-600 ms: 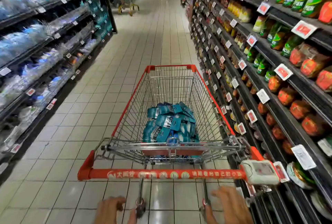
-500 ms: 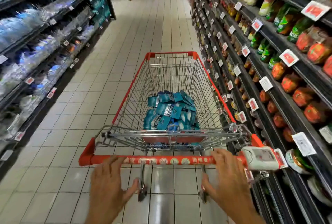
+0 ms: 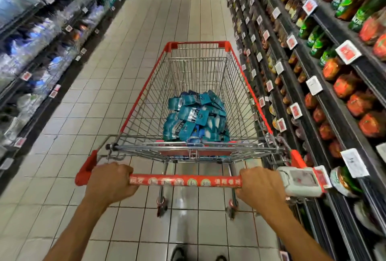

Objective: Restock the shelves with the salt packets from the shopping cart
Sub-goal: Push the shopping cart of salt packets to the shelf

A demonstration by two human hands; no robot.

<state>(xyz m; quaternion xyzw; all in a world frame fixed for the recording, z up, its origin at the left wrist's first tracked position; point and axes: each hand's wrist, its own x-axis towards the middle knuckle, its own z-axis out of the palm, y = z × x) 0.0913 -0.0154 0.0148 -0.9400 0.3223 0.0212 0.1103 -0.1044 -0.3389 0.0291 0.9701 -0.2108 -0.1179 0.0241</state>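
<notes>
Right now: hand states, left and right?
Left hand: closed, gripping the red cart handle near its left end.
Right hand: closed, gripping the same handle near its right end.

Cart (image 3: 146, 93) is silver wire with bright red trim. Salt packets (image 3: 195, 117) are teal-blue with white patches, floor tiles (image 3: 94, 104) off-white.

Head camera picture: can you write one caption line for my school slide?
Both hands, left and right, grip the red handle of a cart holding blue salt packets.
</notes>
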